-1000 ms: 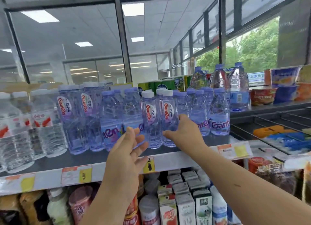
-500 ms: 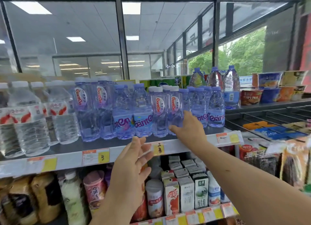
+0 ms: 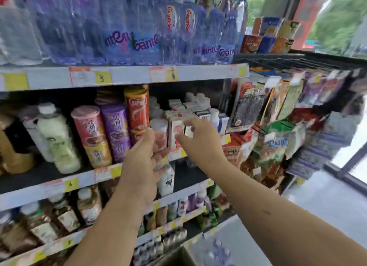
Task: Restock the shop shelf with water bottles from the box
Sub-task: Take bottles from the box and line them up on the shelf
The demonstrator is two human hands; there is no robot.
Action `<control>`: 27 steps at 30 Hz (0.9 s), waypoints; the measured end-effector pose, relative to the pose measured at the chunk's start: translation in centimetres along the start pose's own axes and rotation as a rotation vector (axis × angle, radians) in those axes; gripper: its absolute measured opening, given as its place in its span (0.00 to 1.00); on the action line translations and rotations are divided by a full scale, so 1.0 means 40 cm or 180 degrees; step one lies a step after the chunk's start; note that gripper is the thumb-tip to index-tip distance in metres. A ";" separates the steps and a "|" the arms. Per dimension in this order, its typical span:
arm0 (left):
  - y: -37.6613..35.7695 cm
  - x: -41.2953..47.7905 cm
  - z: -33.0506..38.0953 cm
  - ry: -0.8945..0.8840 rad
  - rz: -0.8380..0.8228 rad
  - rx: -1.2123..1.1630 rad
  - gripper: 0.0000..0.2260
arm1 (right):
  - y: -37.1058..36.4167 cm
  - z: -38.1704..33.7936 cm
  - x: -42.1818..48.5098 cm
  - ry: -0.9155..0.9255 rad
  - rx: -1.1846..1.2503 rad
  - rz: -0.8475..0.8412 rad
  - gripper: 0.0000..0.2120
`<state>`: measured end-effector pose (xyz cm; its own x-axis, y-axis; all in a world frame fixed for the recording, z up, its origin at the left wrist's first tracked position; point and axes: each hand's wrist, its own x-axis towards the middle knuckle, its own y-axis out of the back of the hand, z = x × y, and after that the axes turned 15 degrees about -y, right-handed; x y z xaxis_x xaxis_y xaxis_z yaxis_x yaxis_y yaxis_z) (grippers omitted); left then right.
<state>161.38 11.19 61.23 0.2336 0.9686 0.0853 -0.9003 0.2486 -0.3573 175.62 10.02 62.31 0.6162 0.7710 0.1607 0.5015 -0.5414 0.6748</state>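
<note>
Head view: blurred violet-tinted water bottles (image 3: 139,27) on shelf (image 3: 129,74), both hands' fingers (image 3: 190,124) spread, empty.

Both hands off the bottles (image 3: 168,29) now: right hand (image 3: 200,140) dropped from the top row to carton level, empty, fingers loose; left hand (image 3: 143,162) lower too, open. View tilted down, box (image 3: 210,251) showing below.

top shelf (image 3: 127,74), water bottles (image 3: 145,33) upright
</note>
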 end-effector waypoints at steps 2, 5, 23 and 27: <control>0.024 -0.030 -0.060 0.0250 0.0052 -0.0002 0.19 | -0.026 0.058 -0.049 -0.0098 -0.0020 -0.0146 0.21; 0.064 -0.074 -0.165 0.0593 0.0173 0.0057 0.20 | -0.073 0.158 -0.112 -0.0303 -0.0068 -0.0442 0.19; 0.487 -0.401 -1.092 0.2338 0.1095 0.0528 0.23 | -0.782 1.043 -0.520 -0.1338 -0.1609 -0.2722 0.18; 0.590 -0.436 -1.275 0.2537 0.1204 0.0358 0.24 | -0.962 1.214 -0.571 -0.1233 -0.2064 -0.3044 0.18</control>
<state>154.78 -0.15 3.88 0.0618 0.7038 -0.7077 -0.9899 -0.0471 -0.1333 171.74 -3.05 -2.30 0.3603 0.5561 -0.7490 0.5241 0.5435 0.6557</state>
